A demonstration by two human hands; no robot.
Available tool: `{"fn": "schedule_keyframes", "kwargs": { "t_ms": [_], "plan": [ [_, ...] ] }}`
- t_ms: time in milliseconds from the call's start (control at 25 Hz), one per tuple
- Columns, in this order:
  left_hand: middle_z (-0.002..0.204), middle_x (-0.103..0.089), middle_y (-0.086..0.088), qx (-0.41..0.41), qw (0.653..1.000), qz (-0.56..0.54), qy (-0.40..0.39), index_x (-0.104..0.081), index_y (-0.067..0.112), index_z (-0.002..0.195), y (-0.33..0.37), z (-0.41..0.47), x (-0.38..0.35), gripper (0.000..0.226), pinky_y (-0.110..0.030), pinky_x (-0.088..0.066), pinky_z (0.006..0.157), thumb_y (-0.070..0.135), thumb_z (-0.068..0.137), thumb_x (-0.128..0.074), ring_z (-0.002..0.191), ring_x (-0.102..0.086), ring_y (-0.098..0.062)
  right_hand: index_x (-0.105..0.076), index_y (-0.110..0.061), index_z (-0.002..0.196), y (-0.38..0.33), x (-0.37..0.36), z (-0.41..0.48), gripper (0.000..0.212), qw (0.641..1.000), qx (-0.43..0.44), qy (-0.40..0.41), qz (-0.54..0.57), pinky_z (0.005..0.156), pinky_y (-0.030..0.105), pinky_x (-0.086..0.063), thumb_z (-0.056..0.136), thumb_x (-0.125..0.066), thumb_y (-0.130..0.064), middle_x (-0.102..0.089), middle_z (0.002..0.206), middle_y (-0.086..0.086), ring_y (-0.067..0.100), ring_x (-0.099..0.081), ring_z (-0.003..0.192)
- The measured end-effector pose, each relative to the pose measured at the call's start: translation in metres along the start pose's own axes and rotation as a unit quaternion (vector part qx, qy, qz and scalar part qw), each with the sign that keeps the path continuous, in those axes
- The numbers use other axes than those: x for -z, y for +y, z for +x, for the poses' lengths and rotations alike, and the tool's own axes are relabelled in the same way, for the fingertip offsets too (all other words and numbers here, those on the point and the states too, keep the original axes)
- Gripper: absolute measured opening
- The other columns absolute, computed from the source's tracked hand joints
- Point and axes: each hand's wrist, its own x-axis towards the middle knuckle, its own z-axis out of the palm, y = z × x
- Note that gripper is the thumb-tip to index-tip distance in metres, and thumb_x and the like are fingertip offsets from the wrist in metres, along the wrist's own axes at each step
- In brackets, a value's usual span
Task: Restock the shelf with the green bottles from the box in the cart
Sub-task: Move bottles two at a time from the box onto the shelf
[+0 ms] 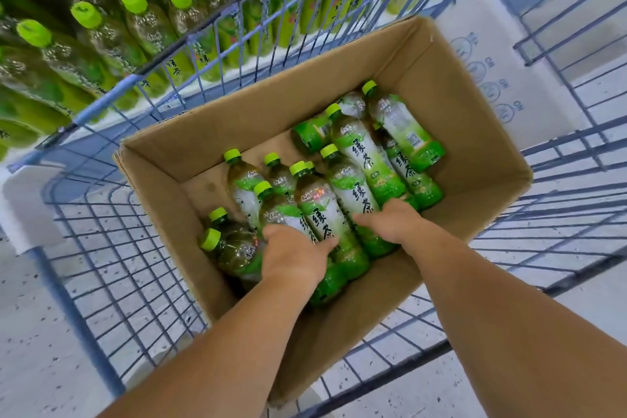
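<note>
- The left grip [291, 254] reaches into the box, fingers and thumb curled round a bottle [281, 214] in the near heap.
- The right grip [390, 222] lies on the bases of the next bottles. Its thumb shows, but its fingers are hidden, so I cannot tell whether it holds one.
- About a dozen bottles [356, 159] lie loose on their sides in the box [458, 112]; none has been lifted clear.
- Bare cardboard shows at the box's far left, so it is probably part-emptied.
- The box sits in the cart [101, 248], beside a white carton [492, 61].
- Beyond, the shelf [237, 76] carries packed rows of stock [135, 20].
- I judge the job midway at best, with all the boxed bottles still to shelve.
</note>
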Motion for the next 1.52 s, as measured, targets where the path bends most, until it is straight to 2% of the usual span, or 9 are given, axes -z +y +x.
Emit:
{"fn": "schedule_keyframes", "kwargs": {
  "t_ms": [160, 280, 360, 520, 680, 840, 960, 1200, 1520],
  "plan": [
    [0.085, -0.056, -0.01, 0.018, 0.997, -0.067, 0.018, -0.029, -0.004, 0.129, 0.0, -0.006, -0.007, 0.082, -0.029, -0.044, 0.065, 0.047, 0.084, -0.074, 0.084, -0.061, -0.026, -0.053, 0.002, 0.128, 0.007, 0.005, 0.003, 0.075, 1.0, 0.028, 0.006, -0.012, 0.088, 0.041, -0.05, 0.082, -0.074, -0.053, -0.059, 0.122, 0.013, 0.024, -0.059, 0.103],
    [0.073, -0.04, -0.001, 0.048, 0.989, -0.141, 0.001, -0.023, 0.001, 0.129, 0.001, -0.008, -0.01, 0.082, -0.026, -0.042, 0.054, 0.045, 0.083, -0.075, 0.08, -0.061, -0.024, -0.06, -0.008, 0.089, 0.009, 0.012, 0.004, 0.054, 0.999, 0.04, 0.022, -0.026, 0.053, 0.032, -0.042, 0.072, -0.08, -0.056, -0.059, 0.079, 0.007, 0.017, -0.056, 0.067],
    [0.078, -0.045, -0.002, 0.052, 0.983, -0.176, -0.015, -0.023, 0.004, 0.127, -0.001, -0.01, -0.009, 0.079, -0.026, -0.045, 0.051, 0.043, 0.082, -0.076, 0.074, -0.056, -0.021, -0.06, -0.004, 0.094, 0.01, 0.015, 0.002, 0.064, 0.999, 0.039, 0.01, -0.029, 0.056, 0.03, -0.042, 0.066, -0.08, -0.059, -0.061, 0.089, 0.008, 0.021, -0.059, 0.075],
    [0.117, -0.059, -0.011, 0.048, 0.962, -0.257, -0.074, -0.033, 0.005, 0.132, -0.012, -0.009, -0.011, 0.082, -0.044, -0.057, 0.087, 0.042, 0.076, -0.081, 0.101, -0.061, -0.03, -0.055, -0.006, 0.131, 0.009, 0.022, -0.008, 0.104, 0.997, 0.016, -0.055, 0.054, 0.093, 0.044, -0.052, 0.049, -0.08, -0.065, -0.063, 0.122, 0.01, 0.031, -0.062, 0.108],
    [0.11, -0.066, -0.002, 0.031, 0.925, -0.36, -0.121, -0.06, 0.016, 0.107, -0.021, -0.015, -0.001, 0.05, -0.044, -0.058, 0.085, 0.041, 0.073, -0.087, 0.096, -0.064, -0.022, -0.06, -0.01, 0.118, 0.011, 0.032, -0.02, 0.075, 0.981, -0.01, -0.126, 0.149, 0.072, 0.032, -0.05, 0.06, -0.087, -0.048, -0.073, 0.099, 0.001, 0.015, -0.068, 0.087],
    [0.112, -0.073, 0.003, 0.002, 0.908, -0.386, -0.161, -0.064, 0.021, 0.121, -0.03, -0.025, 0.006, 0.056, -0.042, -0.056, 0.088, 0.039, 0.073, -0.087, 0.099, -0.07, -0.02, -0.064, -0.009, 0.115, 0.021, 0.029, -0.037, 0.063, 0.972, 0.018, -0.135, 0.194, 0.099, 0.04, -0.05, 0.065, -0.087, -0.039, -0.074, 0.109, 0.005, 0.02, -0.069, 0.102],
    [0.101, -0.077, 0.008, -0.04, 0.903, -0.392, -0.17, -0.069, 0.026, 0.113, -0.033, -0.034, 0.014, 0.041, -0.042, -0.057, 0.087, 0.036, 0.077, -0.085, 0.095, -0.072, -0.017, -0.053, -0.025, 0.091, 0.019, 0.027, -0.055, 0.037, 0.965, 0.071, -0.092, 0.236, 0.074, 0.024, -0.047, 0.072, -0.082, -0.04, -0.059, 0.097, -0.015, 0.007, -0.059, 0.083],
    [0.112, -0.074, 0.012, -0.171, 0.877, -0.406, -0.189, -0.061, 0.031, 0.125, -0.037, -0.045, 0.053, 0.043, -0.035, -0.056, 0.084, 0.035, 0.084, -0.075, 0.101, -0.071, -0.008, -0.072, -0.021, 0.091, 0.004, 0.021, -0.103, 0.019, 0.919, 0.148, 0.001, 0.366, 0.054, 0.02, -0.058, 0.078, -0.072, -0.034, -0.077, 0.078, -0.009, 0.006, -0.073, 0.07],
    [0.116, -0.074, 0.007, -0.304, 0.811, -0.468, -0.175, -0.061, 0.028, 0.125, -0.071, -0.092, 0.158, 0.047, -0.024, -0.058, 0.073, 0.033, 0.079, -0.069, 0.103, -0.071, -0.012, -0.074, -0.024, 0.104, -0.055, 0.017, -0.216, 0.035, 0.891, 0.224, 0.078, 0.386, 0.084, 0.046, -0.06, 0.076, -0.079, -0.043, -0.078, 0.094, -0.003, 0.019, -0.075, 0.089]
  ]
}}
